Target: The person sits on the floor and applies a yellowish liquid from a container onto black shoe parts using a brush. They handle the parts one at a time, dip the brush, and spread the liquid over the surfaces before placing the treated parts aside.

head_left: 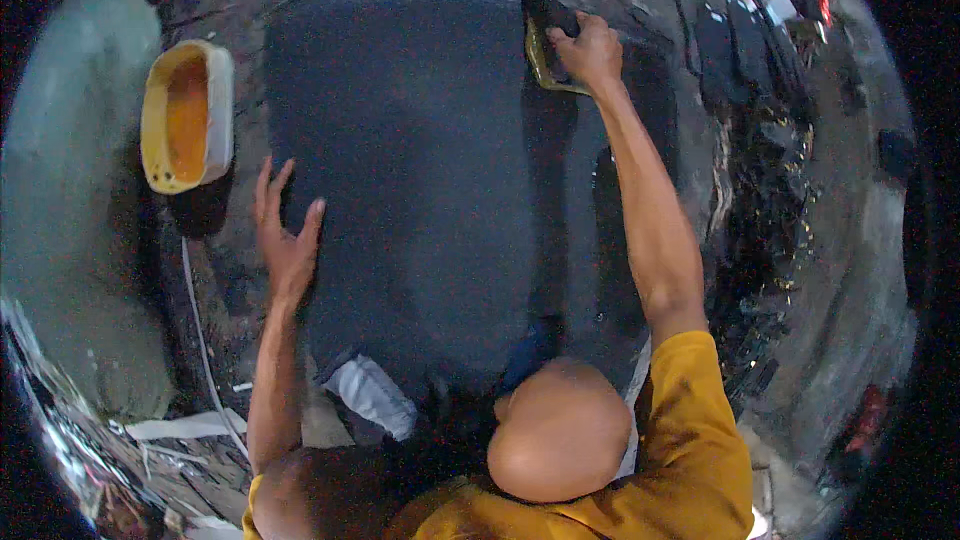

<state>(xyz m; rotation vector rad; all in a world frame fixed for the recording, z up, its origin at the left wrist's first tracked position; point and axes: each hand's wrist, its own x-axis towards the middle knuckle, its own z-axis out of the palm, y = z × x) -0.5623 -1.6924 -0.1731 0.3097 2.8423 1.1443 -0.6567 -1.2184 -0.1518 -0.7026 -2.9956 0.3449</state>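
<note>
A large dark grey-blue rectangular sheet (420, 160) lies flat in front of me. At its far right, my right hand (590, 48) is closed around a dark block with a yellowish edge (543, 55). That block rests against the sheet, and its exact kind is not plain. A darker strip runs from below it toward me. My left hand (288, 240) is open, its fingers spread, by the sheet's left edge, and it holds nothing.
Left of the sheet stands an oblong pale yellow tub (220, 115) with an orange inside. A pale green rounded bulk (85, 190) lies farther left. A white crumpled piece (372, 395) sits near me, and a thin pale cord (203, 335) runs past my left arm. Dark clutter (765, 200) lies right.
</note>
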